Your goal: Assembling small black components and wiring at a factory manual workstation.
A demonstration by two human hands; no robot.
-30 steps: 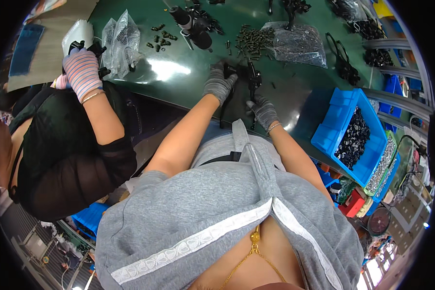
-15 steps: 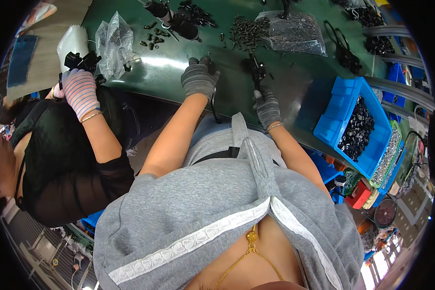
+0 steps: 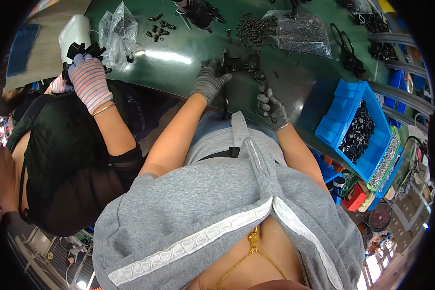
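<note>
My left hand (image 3: 209,82), in a grey knitted glove, is closed on a black lever fitting (image 3: 233,64) over the table's near side. From this fitting a thin dark curved lever hangs toward my lap. My right hand (image 3: 274,108), gloved alike, has curled fingers and grips the lower end of a second black lever part (image 3: 257,72). The two black parts are side by side, almost touching; whether they meet I cannot tell. Some of my left fingers are hidden behind the fitting.
Dark screws (image 3: 253,30) lie in a pile beside a clear plastic bag (image 3: 302,36). Small brass-coloured fittings (image 3: 159,30) lie left of a black power tool (image 3: 195,13). A blue bin (image 3: 326,113) of black pieces stands right. At left, a co-worker's striped glove (image 3: 89,82) holds black parts.
My left hand has turned, bringing its black fitting into view beside the other part. My right hand has shifted slightly right, and its part now tilts. The view has moved slightly.
</note>
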